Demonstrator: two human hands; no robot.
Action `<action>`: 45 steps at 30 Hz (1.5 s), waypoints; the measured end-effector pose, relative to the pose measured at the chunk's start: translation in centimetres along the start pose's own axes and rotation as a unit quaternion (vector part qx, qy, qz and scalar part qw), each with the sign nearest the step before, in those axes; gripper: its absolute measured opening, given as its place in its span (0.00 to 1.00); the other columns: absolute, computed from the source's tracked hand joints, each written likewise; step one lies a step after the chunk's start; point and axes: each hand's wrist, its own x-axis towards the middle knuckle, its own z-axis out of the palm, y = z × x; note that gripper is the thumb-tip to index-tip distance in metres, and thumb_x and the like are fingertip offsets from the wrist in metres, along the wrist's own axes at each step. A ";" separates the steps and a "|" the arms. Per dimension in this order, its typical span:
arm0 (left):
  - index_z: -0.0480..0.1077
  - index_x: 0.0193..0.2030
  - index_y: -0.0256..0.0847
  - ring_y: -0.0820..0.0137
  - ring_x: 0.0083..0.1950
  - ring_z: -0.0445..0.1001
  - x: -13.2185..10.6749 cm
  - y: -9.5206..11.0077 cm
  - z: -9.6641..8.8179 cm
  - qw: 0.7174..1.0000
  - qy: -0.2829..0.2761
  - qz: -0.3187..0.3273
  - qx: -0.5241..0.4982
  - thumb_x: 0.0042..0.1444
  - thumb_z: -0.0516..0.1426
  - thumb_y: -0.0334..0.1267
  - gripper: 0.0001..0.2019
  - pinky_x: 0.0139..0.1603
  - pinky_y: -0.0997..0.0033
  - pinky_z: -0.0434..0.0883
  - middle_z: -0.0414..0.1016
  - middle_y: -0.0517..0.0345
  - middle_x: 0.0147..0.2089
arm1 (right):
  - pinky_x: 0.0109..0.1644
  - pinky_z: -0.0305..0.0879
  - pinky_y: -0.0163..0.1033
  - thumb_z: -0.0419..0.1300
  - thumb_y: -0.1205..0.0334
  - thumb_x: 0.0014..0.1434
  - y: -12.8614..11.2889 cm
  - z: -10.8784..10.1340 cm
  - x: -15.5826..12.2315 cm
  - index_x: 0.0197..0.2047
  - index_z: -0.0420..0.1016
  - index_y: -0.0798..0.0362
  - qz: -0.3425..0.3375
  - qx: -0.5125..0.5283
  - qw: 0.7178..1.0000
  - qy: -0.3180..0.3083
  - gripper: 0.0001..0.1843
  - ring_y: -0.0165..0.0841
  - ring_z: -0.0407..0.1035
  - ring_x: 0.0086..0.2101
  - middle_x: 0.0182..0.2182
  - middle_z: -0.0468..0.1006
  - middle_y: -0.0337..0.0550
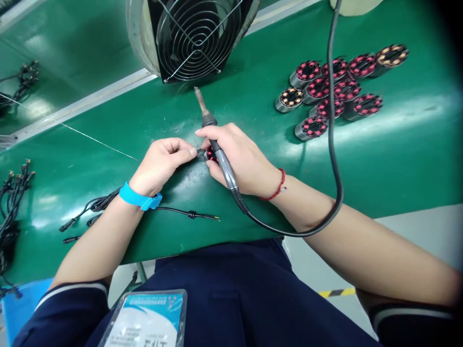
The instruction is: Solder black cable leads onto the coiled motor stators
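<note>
My right hand (240,159) is closed around a soldering iron (224,166), whose bare metal tip points away toward the fan. Those same fingers also rest about a small motor stator (211,154) with red windings, mostly hidden under the hand. Just left of it, my left hand (168,156) pinches a thin dark wire (199,150) at the stator's edge. A thin bright strand, which looks like solder wire (101,140), runs from the upper left toward my left hand; whether the fingers hold it too is hidden.
A fan with a wire guard (198,43) stands beyond my hands. Several stators (318,89) are grouped at the right, behind the iron's hanging cord (331,96). Black cables (103,202) lie by my left forearm; one stripped cable end (202,217) lies nearer me. More cables (16,193) lie far left.
</note>
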 end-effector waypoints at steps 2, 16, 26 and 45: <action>0.73 0.26 0.38 0.76 0.27 0.64 0.1 -0.2 0.1 1.000 0.007 0.004 0.018 0.46 0.65 0.41 0.09 0.31 0.73 0.63 0.73 0.60 0.26 | 0.51 0.67 0.50 0.52 0.72 0.51 0.0 0.1 0.0 0.59 0.60 0.50 0.008 0.001 1.000 -0.008 0.30 0.41 0.69 0.44 0.44 0.79 0.44; 0.73 0.26 0.39 0.77 0.25 0.60 0.3 0.0 -0.3 0.998 -0.036 0.011 0.048 0.51 0.59 0.38 0.06 0.26 0.74 0.58 0.73 0.60 0.26 | 0.51 0.66 0.48 0.53 0.69 0.56 0.2 0.8 0.1 0.58 0.62 0.49 0.015 0.006 0.999 0.033 0.25 0.39 0.70 0.43 0.41 0.79 0.42; 0.76 0.28 0.38 0.75 0.29 0.66 0.0 -0.1 -0.1 0.988 -0.087 0.069 0.105 0.56 0.57 0.34 0.08 0.35 0.73 0.64 0.76 0.61 0.28 | 0.49 0.70 0.49 0.52 0.67 0.63 -0.6 0.4 0.4 0.55 0.65 0.45 0.053 0.004 0.998 0.030 0.17 0.39 0.71 0.40 0.36 0.80 0.40; 0.64 0.43 0.41 0.76 0.24 0.58 0.1 -1.2 -0.2 0.977 0.088 0.150 -0.123 0.60 0.54 0.37 0.05 0.27 0.74 0.59 0.56 0.68 0.25 | 0.48 0.75 0.45 0.59 0.67 0.60 -0.1 -0.2 -0.3 0.58 0.67 0.45 0.047 0.086 0.988 0.116 0.23 0.34 0.77 0.38 0.38 0.80 0.41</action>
